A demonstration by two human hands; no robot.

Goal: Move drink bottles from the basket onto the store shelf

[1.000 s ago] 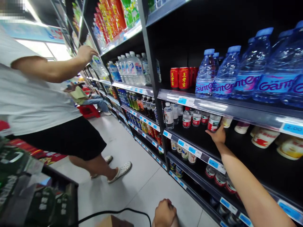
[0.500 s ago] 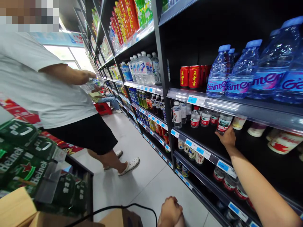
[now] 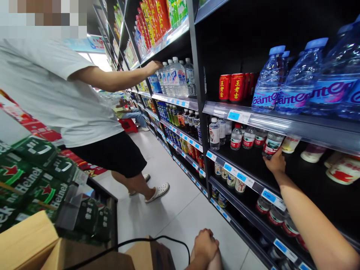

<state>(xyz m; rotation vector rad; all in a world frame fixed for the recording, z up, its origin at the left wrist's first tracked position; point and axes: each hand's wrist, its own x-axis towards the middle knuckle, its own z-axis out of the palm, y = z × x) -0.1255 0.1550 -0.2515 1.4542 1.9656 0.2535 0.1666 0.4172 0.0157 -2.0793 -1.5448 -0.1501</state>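
The small bottle [image 3: 272, 144] stands on the dark shelf [image 3: 247, 165], the right hand [image 3: 275, 163] touching its base, fingers loosely spread and gripping nothing. The left hand [image 3: 206, 243] rests curled by a cardboard box [image 3: 149, 255], empty. A careless push could topple neighbouring bottles [image 3: 242, 137] just left. Farther left, a person's hand [image 3: 153, 67] reaches large bottles [image 3: 177, 77].

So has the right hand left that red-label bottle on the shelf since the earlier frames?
No. The right hand stays at the red-label bottle, under the same shelf edge.
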